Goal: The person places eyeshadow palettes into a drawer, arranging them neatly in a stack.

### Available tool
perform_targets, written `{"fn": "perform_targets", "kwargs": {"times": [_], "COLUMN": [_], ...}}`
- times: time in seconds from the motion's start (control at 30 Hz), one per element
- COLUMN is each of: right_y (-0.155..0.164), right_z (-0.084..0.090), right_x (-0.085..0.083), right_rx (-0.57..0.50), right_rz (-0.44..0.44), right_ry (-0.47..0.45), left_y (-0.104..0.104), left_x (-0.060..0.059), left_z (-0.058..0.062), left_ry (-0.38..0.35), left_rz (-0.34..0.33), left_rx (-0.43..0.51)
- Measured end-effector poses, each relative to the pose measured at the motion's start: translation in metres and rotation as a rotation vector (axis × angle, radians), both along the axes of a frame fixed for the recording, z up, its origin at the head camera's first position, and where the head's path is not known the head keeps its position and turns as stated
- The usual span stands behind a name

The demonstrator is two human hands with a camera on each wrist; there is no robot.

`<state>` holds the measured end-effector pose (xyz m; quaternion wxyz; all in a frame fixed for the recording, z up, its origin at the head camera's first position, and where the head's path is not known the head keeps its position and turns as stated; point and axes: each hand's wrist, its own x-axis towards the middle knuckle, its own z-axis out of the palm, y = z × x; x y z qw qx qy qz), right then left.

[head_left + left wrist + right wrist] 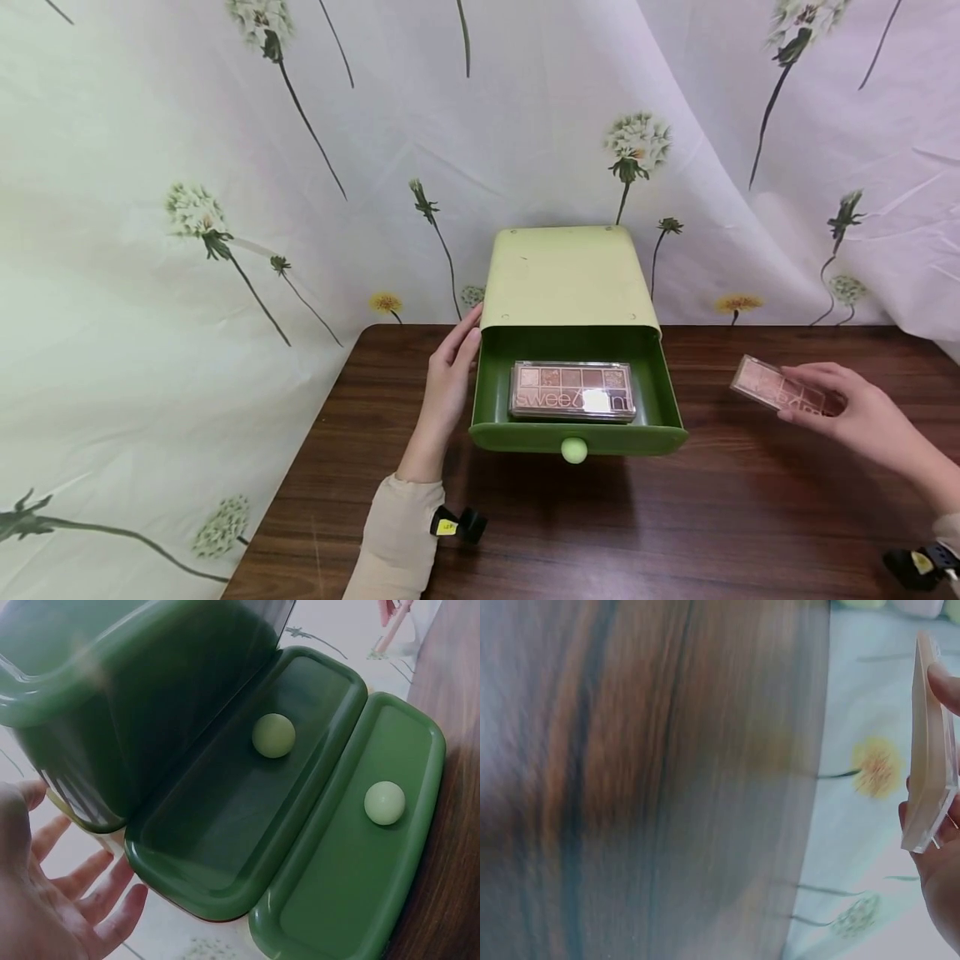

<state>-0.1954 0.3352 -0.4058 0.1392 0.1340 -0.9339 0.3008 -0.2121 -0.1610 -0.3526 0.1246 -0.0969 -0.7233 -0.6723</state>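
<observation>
While a makeup box reading "swee" lies in the open drawer, the right hand pinches another makeup box; the flat left hand touches the drawer's side.

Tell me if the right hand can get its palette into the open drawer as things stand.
Probably yes. The right hand holds a palette beside the drawer, whose top is open. Another palette lies inside, so it would likely sit on or beside that one. The left hand rests against the box's side, clear of the opening.

Head view: bright, even light, soft shadows under my drawer box; white glare on the palette lid; edges bowed. Left wrist view dim. Right wrist view: desk blurred, soft focus.
</observation>
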Motion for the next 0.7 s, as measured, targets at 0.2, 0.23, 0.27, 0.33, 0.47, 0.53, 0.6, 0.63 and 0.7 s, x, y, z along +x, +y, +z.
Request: {"fn": "perform_targets", "kwargs": {"times": [0.2, 0.23, 0.27, 0.33, 0.47, 0.53, 0.6, 0.63, 0.7], "right_y": [-0.016, -0.018, -0.021, -0.025, -0.035, -0.040, -0.044, -0.047, -0.051], "right_z": [0.006, 0.007, 0.008, 0.011, 0.022, 0.030, 0.038, 0.041, 0.048], "right_x": [0.014, 0.017, 0.019, 0.023, 0.032, 0.037, 0.042, 0.045, 0.050], "right_rx": [-0.008, -0.008, -0.012, -0.020, -0.042, -0.059, -0.075, -0.083, -0.091], "right_rz": [0.062, 0.069, 0.074, 0.079, 0.083, 0.084, 0.087, 0.091, 0.091], "right_ry": [0.080, 0.091, 0.097, 0.115, 0.152, 0.169, 0.183, 0.190, 0.194], "left_y": [0.000, 0.000, 0.000, 0.000, 0.000, 0.000, 0.000, 0.000, 0.000], "left_x": [0.000, -0.001, -0.001, -0.001, 0.000, 0.001, 0.000, 0.000, -0.001], "left_z": [-0.001, -0.001, -0.001, -0.001, -0.001, 0.000, -0.001, -0.001, 0.000], "left_ry": [0.001, 0.002, 0.004, 0.006, 0.006, 0.002, 0.001, 0.001, 0.004], "left_rz": [-0.001, -0.001, -0.001, 0.000, 0.003, 0.001, -0.001, -0.001, -0.003], "left_rx": [-0.005, -0.005, -0.007, -0.008, -0.011, -0.006, -0.006, -0.004, -0.003]}}
